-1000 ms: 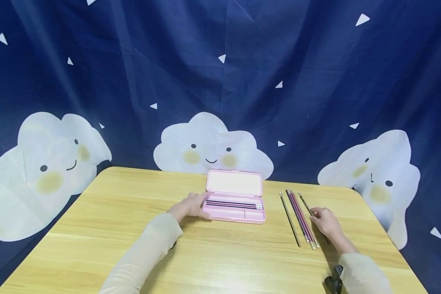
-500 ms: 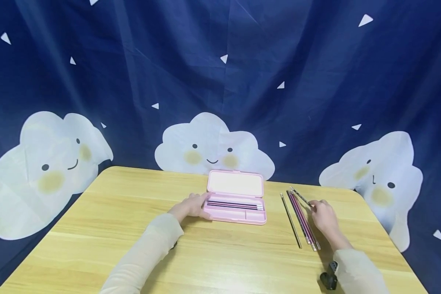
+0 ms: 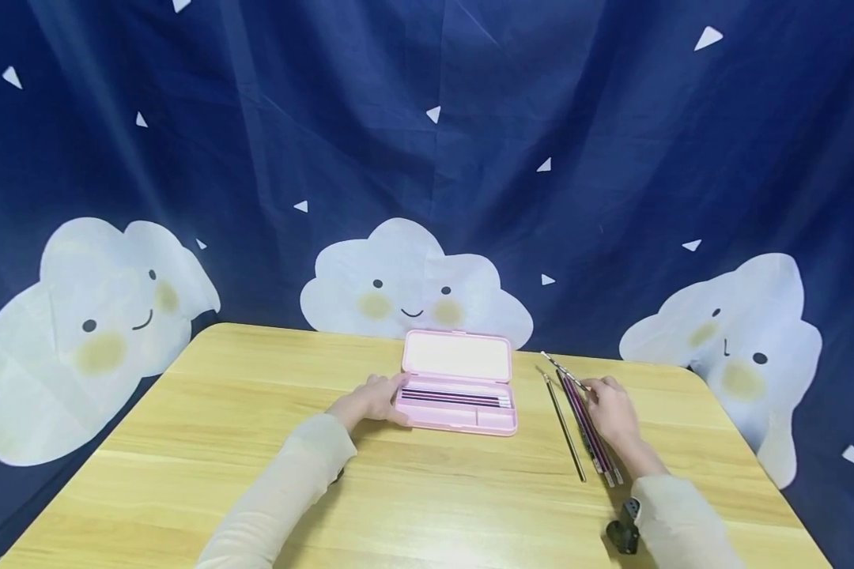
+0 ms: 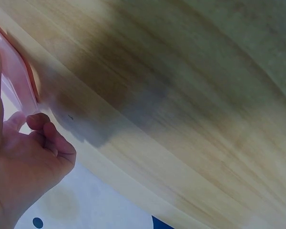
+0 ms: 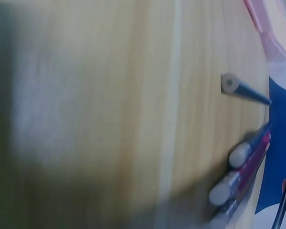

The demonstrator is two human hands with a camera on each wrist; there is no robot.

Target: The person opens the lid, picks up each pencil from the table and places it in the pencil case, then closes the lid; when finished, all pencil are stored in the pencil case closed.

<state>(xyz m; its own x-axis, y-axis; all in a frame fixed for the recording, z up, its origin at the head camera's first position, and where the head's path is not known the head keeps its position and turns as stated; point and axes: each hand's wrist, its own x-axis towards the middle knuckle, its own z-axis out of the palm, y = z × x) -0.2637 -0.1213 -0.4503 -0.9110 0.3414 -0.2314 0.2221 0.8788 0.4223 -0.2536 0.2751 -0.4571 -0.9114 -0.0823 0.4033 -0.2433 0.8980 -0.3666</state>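
Observation:
A pink pencil case (image 3: 437, 416) lies with its lid raised, several striped pencils (image 3: 455, 397) in its rear compartment. My left hand (image 3: 373, 397) grips the case's left end, thumb at the front corner; in the left wrist view some fingers are curled beside the pink edge (image 4: 19, 71). Between thumb and fingers, my right hand (image 3: 612, 411) pinches a dark patterned pencil (image 3: 562, 369), its white-tipped far end pointing toward the case. Below that hand lies a bundle of dark and magenta pencils (image 3: 589, 431), their eraser ends (image 5: 224, 191) showing in the right wrist view.
One dark pencil (image 3: 565, 431) lies apart, between the case and the bundle. The wooden table (image 3: 427, 490) ends at a navy curtain (image 3: 576, 103) printed with clouds. A black device (image 3: 624, 528) sits at the right wrist.
My right hand has lifted the dark pencil from the right of the bundle and carried it left, across the bundle's far end. The left hand stays on the case.

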